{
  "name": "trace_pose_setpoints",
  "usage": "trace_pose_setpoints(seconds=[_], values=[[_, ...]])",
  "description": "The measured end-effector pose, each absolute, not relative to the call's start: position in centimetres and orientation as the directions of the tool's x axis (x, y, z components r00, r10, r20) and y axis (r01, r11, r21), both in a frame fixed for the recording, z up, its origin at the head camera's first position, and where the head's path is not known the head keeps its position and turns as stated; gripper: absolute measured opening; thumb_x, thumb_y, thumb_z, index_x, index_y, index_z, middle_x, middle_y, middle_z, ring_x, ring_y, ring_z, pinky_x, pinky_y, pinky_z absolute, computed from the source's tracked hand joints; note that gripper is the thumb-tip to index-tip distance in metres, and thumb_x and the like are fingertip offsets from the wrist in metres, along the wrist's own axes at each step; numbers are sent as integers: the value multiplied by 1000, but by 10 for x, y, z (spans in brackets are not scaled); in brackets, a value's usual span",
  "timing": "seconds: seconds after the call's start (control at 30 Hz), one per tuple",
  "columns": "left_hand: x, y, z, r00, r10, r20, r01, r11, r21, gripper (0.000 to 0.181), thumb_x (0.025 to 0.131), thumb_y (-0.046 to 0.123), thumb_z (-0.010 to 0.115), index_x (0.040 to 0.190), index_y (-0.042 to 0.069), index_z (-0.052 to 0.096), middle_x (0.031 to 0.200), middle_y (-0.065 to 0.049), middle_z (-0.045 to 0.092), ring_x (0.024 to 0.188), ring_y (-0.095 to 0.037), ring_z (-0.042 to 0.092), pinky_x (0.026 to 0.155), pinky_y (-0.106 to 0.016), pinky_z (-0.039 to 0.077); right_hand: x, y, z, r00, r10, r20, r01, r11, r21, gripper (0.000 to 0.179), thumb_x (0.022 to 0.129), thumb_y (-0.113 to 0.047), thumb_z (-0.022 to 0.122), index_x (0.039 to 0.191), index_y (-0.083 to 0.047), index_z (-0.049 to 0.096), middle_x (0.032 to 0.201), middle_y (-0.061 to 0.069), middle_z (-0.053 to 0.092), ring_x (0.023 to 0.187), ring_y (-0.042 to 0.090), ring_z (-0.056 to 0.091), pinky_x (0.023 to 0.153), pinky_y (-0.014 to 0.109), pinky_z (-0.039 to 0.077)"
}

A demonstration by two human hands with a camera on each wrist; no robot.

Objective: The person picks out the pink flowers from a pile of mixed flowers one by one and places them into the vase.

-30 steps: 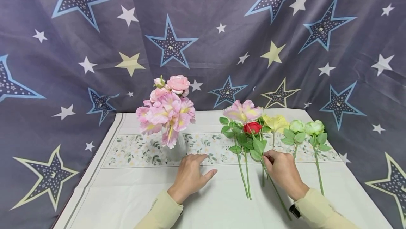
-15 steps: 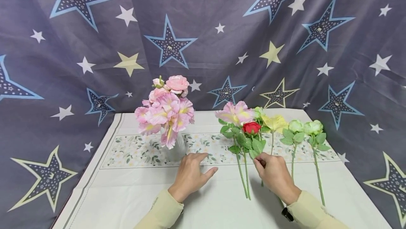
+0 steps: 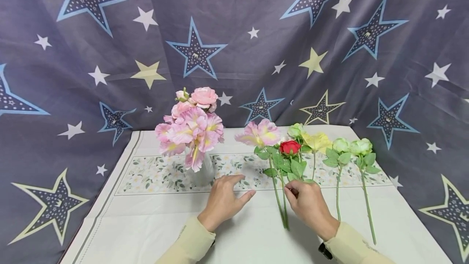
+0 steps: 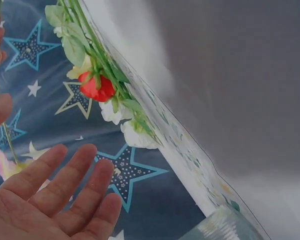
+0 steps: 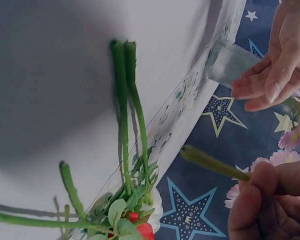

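My right hand [image 3: 309, 205] pinches the thin green stem [image 5: 212, 163] of a pink and yellow iris [image 3: 258, 133]. The bloom is raised over the back of the table, left of a red rose [image 3: 290, 147]. In the right wrist view the cut end of the stem sticks out past the fingertips. Just in front of a clear glass vase [image 3: 205, 172], my left hand [image 3: 223, 201] has its fingers spread and holds nothing. Pink irises [image 3: 190, 129] and pink peony-like blooms [image 3: 204, 96] fill the vase, hiding its mouth in the head view.
Right of the middle lie a yellow flower [image 3: 318, 142] and several pale green blooms [image 3: 360, 147] on stems. A floral strip [image 3: 146, 174] crosses the white tablecloth [image 3: 146, 223]. Behind hangs a dark star-patterned curtain [image 3: 234, 32].
My right hand has moved left, carrying the iris away from above the other flowers toward the vase. The left hand has shifted only slightly to the right.
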State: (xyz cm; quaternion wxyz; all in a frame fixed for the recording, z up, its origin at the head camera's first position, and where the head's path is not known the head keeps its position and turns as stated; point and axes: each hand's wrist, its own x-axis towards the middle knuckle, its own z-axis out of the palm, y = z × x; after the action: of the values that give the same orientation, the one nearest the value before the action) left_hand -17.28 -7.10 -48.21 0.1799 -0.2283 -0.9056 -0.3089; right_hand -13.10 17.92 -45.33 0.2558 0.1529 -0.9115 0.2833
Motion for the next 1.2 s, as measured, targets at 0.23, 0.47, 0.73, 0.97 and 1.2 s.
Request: trace_pose_setpoints(seconds=[0.23,0.47,0.73,0.97,1.2], values=[[-174,-59,-480,-843,302,444,522,656,545,44,87,44,80,118,12,76,116,-4,75,109,-26,69,98,-47,52,-127,173,-452,-812,-157,562,-452,778,-435,18,80,3,84,75,-11,74,58,-13,56,50,-8,42,45,13,40],[-177,-41,-480,-880,278,386,475,460,751,40,94,40,75,117,7,75,103,-2,77,97,-21,72,87,-44,57,-122,165,-452,-822,-174,542,-454,775,-439,21,79,5,84,74,-12,73,59,-12,57,50,-9,44,46,14,41],[-179,-24,-479,-938,177,297,332,224,916,30,96,35,74,105,7,79,93,1,77,81,-10,72,82,-29,59,-117,159,-455,-829,-184,528,-448,783,-431,26,78,3,85,71,-17,70,59,-14,58,50,-10,44,45,13,40],[-179,-21,-475,-965,114,234,250,157,955,16,95,26,76,97,10,80,84,1,78,75,-11,72,70,-25,56,-113,156,-458,-826,-200,527,-469,763,-445,29,79,3,84,69,-20,68,57,-17,55,49,-13,41,45,11,38],[-176,-20,-471,-971,135,198,211,87,974,11,93,19,78,97,8,79,82,-4,77,75,-16,74,64,-19,52,-112,155,-459,-814,-213,541,-487,758,-435,32,79,3,84,68,-21,66,57,-18,53,49,-13,41,45,10,38]])
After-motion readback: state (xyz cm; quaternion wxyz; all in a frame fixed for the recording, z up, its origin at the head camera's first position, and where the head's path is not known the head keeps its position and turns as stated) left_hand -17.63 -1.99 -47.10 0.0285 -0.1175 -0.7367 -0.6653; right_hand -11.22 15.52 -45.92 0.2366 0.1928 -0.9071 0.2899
